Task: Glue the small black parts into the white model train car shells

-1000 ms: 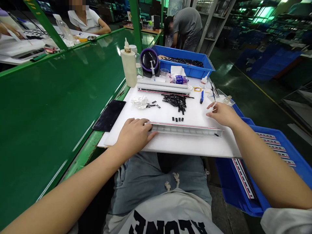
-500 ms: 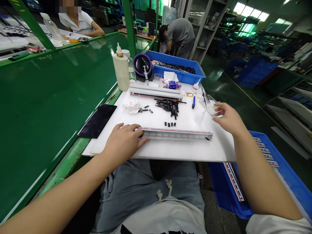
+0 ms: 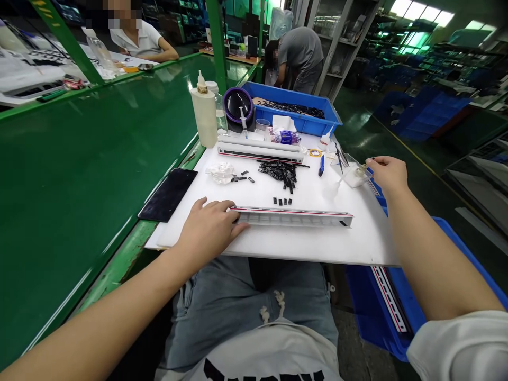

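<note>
A long white train-car shell (image 3: 293, 218) with a red stripe lies crosswise near the table's front edge, its open side facing me. My left hand (image 3: 214, 219) grips its left end, thumb in front and fingers behind. Over the right table edge, my right hand (image 3: 389, 172) is closed in a pinch beside a clear shallow tray (image 3: 355, 179). A tiny dark bit shows at its fingertips, too small to name. Behind the shell stand several small black pieces (image 3: 282, 201) in a row, and farther back lies a pile of black pieces (image 3: 280, 173).
A second white shell (image 3: 260, 151) lies behind the pile. Crumpled tissue (image 3: 221, 173), a blue cutter (image 3: 321, 165), a dark tablet (image 3: 169, 196) and a cream bottle (image 3: 204, 119) surround the work. Blue bins (image 3: 301, 125) stand behind and at right. Two people are farther off.
My right hand has moved right, from the tray's near side to its right edge, and its fingers have closed into a pinch. My left hand keeps its grip on the shell.
</note>
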{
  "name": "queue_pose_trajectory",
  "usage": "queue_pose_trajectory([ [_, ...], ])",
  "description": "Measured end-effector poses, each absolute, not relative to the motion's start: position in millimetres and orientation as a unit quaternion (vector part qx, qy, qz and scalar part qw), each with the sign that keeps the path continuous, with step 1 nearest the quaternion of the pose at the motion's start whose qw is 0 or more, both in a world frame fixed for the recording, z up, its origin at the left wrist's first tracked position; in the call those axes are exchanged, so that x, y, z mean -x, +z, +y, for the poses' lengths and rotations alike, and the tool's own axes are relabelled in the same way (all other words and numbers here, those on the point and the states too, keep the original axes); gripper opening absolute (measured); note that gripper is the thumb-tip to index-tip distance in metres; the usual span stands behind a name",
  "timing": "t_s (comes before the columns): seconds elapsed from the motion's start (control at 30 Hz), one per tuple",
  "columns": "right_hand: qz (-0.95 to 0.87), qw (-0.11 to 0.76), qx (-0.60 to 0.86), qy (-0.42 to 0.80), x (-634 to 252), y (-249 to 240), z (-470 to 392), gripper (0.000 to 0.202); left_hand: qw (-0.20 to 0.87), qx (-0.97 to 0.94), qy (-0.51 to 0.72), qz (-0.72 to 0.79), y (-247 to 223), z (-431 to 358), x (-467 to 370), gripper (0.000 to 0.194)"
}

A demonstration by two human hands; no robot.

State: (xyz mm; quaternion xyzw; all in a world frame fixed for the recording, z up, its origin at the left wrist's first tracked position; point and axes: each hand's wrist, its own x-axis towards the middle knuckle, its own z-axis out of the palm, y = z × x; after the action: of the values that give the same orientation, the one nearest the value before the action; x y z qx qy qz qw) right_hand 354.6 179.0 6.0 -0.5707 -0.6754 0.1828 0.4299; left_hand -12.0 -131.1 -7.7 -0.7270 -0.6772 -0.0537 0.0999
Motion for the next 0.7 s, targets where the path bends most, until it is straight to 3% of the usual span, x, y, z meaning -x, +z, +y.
queue_pose_trajectory([
  [0.13, -0.602, 0.490, 0.616, 0.130, -348, 8, 186, 0.014, 0.098, 0.727, -0.045, -0.679, -7, -131, 12, 0.035],
  [0.3, -0.588, 0.504, 0.622, 0.118, -350, 17, 182, 0.014, 0.087, 0.725, -0.058, -0.681, -7, -131, 12, 0.034],
  [0.37, -0.562, 0.567, 0.599, 0.064, -348, 29, 169, 0.013, 0.083, 0.724, -0.073, -0.681, -8, -131, 12, 0.032],
  [0.47, -0.454, 0.742, 0.493, -0.007, -329, 50, 120, 0.018, 0.082, 0.722, -0.086, -0.681, -10, -132, 12, 0.031],
  [0.5, -0.430, 0.776, 0.459, 0.045, -317, 53, 95, 0.019, 0.083, 0.722, -0.085, -0.682, -11, -132, 12, 0.031],
  [0.6, -0.487, 0.771, 0.357, 0.202, -264, 47, 7, 0.018, 0.084, 0.721, -0.080, -0.683, -12, -132, 12, 0.032],
  [0.7, -0.591, 0.666, 0.331, 0.312, -208, 24, -64, 0.009, 0.087, 0.722, -0.086, -0.681, -14, -133, 13, 0.033],
])
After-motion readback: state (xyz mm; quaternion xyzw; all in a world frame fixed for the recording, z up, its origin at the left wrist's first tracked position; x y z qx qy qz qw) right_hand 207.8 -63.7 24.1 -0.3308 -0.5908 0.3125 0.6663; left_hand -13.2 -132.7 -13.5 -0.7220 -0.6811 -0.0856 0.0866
